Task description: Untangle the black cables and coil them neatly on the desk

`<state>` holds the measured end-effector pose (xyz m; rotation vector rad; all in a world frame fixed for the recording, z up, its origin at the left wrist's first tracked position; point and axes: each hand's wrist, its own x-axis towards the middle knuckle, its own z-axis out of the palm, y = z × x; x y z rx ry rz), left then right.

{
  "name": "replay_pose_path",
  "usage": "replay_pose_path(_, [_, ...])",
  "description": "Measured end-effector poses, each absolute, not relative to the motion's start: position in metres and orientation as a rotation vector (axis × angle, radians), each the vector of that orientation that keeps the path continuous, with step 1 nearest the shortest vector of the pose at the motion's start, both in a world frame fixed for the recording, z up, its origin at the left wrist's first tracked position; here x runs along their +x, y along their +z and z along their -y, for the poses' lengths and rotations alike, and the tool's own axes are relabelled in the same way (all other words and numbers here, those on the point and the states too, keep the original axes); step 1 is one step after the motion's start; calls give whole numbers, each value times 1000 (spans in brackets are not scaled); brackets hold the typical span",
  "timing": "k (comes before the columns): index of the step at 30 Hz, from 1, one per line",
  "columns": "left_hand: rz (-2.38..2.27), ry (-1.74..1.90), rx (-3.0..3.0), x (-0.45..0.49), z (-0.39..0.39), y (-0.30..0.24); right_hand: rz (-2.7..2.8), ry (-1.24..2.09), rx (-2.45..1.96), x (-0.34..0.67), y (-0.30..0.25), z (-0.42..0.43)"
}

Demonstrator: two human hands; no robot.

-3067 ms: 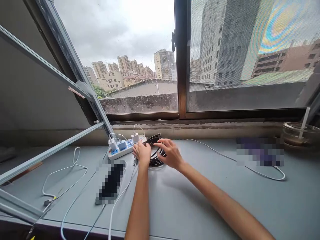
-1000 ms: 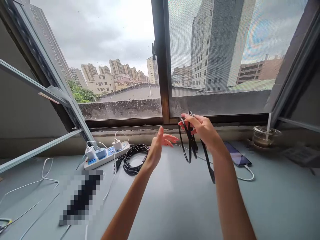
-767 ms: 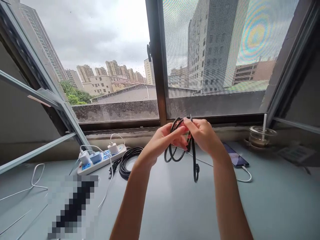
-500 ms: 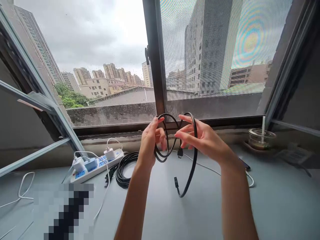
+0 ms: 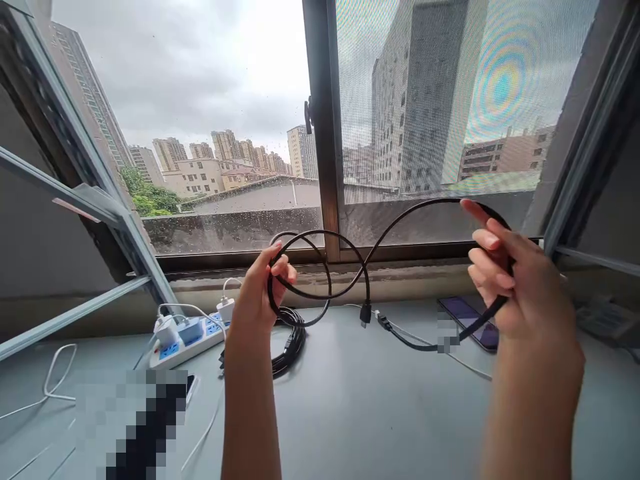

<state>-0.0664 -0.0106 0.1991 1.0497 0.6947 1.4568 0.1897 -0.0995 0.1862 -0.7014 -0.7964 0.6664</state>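
Observation:
A black cable with a flat plug at each end is held up in the air between my hands. My left hand is closed around several of its loops. To the right, my right hand grips another stretch of it, fingers curled and index finger out along the cable. One plug dangles below the loops in the middle. The other plug ends the length that droops from my right hand. Part of the cable is hidden behind my fingers.
Behind my left forearm lie a coiled black cable and a white power strip with chargers plugged in. A phone lies on the grey tabletop behind my right hand. A window stands along the back.
My right hand has moved right and drawn a length of cable out with it. My left hand has shifted left with the loops, which hang wider. The view has turned slightly.

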Motion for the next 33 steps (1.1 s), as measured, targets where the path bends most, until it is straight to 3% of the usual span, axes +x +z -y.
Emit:
replay_pose_path(12, [-828, 1563, 1206, -107, 13, 196, 528, 623, -507, 193, 186, 106])
replay_pose_path(20, [-856, 1258, 1379, -125, 16, 191, 576, 462, -606, 201, 178, 95])
replay_pose_path(25, [-634, 1533, 1216, -117, 12, 194, 633, 329, -737, 193, 174, 84])
replay_pose_path(33, [-546, 2011, 631, -122, 6, 199, 373, 438, -499, 195, 176, 81])
